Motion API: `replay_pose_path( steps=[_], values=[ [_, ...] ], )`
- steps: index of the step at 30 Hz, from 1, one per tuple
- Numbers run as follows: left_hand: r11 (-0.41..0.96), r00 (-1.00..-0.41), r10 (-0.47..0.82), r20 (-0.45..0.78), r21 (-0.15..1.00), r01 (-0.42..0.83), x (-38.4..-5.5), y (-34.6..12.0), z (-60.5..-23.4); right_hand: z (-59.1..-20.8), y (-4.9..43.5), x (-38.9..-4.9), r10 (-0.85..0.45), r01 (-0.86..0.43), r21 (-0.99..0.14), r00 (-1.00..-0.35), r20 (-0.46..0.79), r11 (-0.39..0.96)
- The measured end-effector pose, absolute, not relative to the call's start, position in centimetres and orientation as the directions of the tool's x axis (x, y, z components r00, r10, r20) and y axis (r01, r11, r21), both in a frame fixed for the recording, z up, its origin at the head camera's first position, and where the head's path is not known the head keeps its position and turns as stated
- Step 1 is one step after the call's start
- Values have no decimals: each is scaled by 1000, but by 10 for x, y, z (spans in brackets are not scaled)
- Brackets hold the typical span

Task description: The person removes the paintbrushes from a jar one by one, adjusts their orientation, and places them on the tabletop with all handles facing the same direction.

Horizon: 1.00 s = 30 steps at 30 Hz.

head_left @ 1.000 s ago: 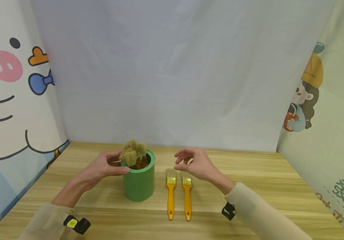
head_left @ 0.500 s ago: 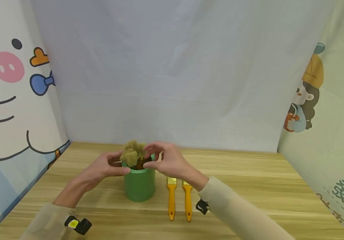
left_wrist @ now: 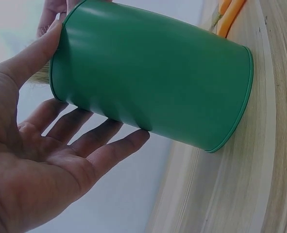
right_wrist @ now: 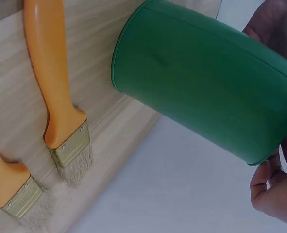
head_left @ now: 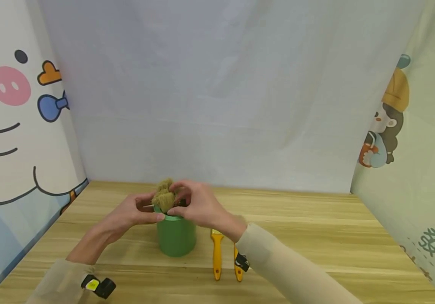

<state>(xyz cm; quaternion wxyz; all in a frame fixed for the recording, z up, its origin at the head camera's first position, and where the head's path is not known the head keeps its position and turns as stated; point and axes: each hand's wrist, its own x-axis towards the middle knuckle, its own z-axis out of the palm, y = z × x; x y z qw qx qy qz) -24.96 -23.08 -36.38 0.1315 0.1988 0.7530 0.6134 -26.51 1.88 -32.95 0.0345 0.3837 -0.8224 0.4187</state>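
Observation:
A green cylindrical brush holder [head_left: 176, 238] stands upright on the wooden table, with several bristle tufts of paintbrushes [head_left: 163, 200] sticking out of its top. My left hand [head_left: 128, 211] holds the holder from the left. In the left wrist view, its thumb lies by the rim and the fingers touch the side [left_wrist: 148, 77]. Over the opening, my right hand [head_left: 202, 207] reaches in at the bristles, thumb and fingers apart around the right side of the tufts. Its fingertips are partly hidden; no firm pinch shows.
Two paintbrushes with orange handles lie side by side right of the holder, the nearer one [head_left: 217, 257] and a second one [head_left: 238, 276] partly under my right wrist. A pale curtain [head_left: 217, 105] hangs behind the table [head_left: 297, 223], with printed cloths at both sides.
My right hand has moved left from above the two lying paintbrushes to the holder's opening, among the bristles. The left hand and holder have stayed nearly still.

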Motion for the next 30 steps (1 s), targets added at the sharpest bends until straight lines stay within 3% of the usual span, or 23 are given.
replay_pose_path(
  steps=[11,22,30],
  values=[
    [165,-884,465,47,976,139,-249,-233,-365,-335,16,-262,-593,-681,-657,-687,420,324],
    [180,-900,432,49,974,139,-250,-232,-365,-334,27,-262,-531,-647,-619,-748,399,446],
    [171,-900,432,53,975,139,-250,-232,-366,-335,28,-263,-532,-630,-652,-754,385,422]
  ],
)
